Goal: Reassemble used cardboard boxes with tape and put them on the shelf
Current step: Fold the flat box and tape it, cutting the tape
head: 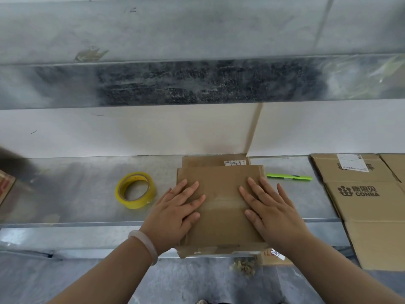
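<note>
Steel worktop spans the view from left to right, with a white wall panel behind it and an upper metal shelf overhanging above. At the right end lies a stack of flattened cardboard boxes, the top one printed with a dark logo and the word CONBA; it hangs over the front edge of the worktop.

In the middle sits the brown cardboard box, its back against the wall panel and its front at the near edge. A paler, glossy band crosses its top face between the hands, and a small white label shows on the far flap.

Both hands lie palm-down on that top face. The left hand covers the left side and the right hand the right side. Each grip is wide, with fingers straight and spread, pressing the cardboard and holding nothing.

A yellow tape roll rests on the worktop just left of the box, apart from the left hand. A green pen lies right of the box, between it and the flattened stack. A pale bangle circles the left wrist.
</note>
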